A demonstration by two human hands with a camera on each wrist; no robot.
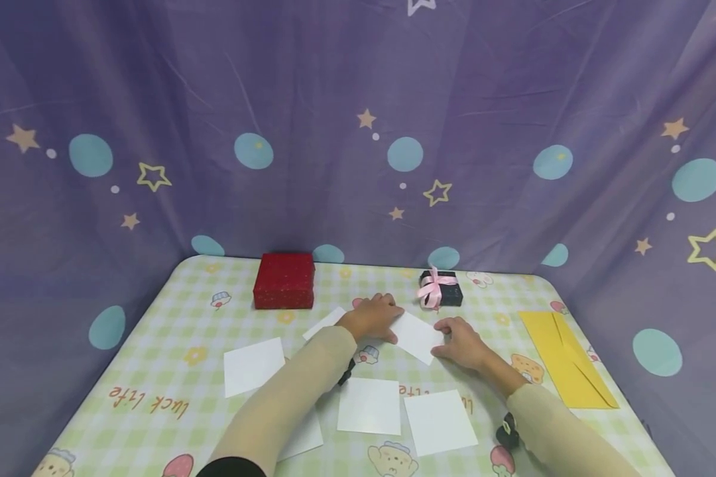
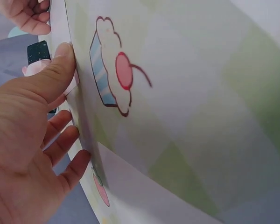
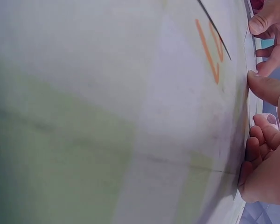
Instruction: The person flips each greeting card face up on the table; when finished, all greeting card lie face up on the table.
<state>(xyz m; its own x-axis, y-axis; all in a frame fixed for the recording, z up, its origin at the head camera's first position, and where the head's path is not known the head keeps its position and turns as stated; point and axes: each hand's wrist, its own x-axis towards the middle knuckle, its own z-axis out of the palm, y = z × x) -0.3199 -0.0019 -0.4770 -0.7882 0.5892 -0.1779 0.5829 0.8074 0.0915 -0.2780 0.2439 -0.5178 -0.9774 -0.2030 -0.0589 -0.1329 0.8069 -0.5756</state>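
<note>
Centre frame: left hand (image 1: 371,317) and right hand (image 1: 462,342) both press flat, released fingers on the white card (image 1: 416,336).

Under your hands: white card (image 1: 416,336), thin paper, matt and smooth; your left hand (image 1: 371,317) and right hand (image 1: 462,342) lie flat on its edges.

Loose white sheets (image 1: 368,405) near you: plain matt paper.

Bench cover (image 1: 173,371): smooth printed sheet, checked green and cream, with a slight soft sheen in your wrist views.

Yellow envelope (image 1: 567,358): matt paper, creased at the flap.

Red box (image 1: 284,280): speckled wrap, faintly glittery.

Dark box (image 1: 447,289): dark speckled wrap, tied with a glossy pink satin ribbon (image 1: 432,288).

Backdrop (image 1: 358,132): thin purple cloth, wrinkled, lightly shiny.

Your sleeves (image 1: 286,404): fine beige fabric, matt.
</note>
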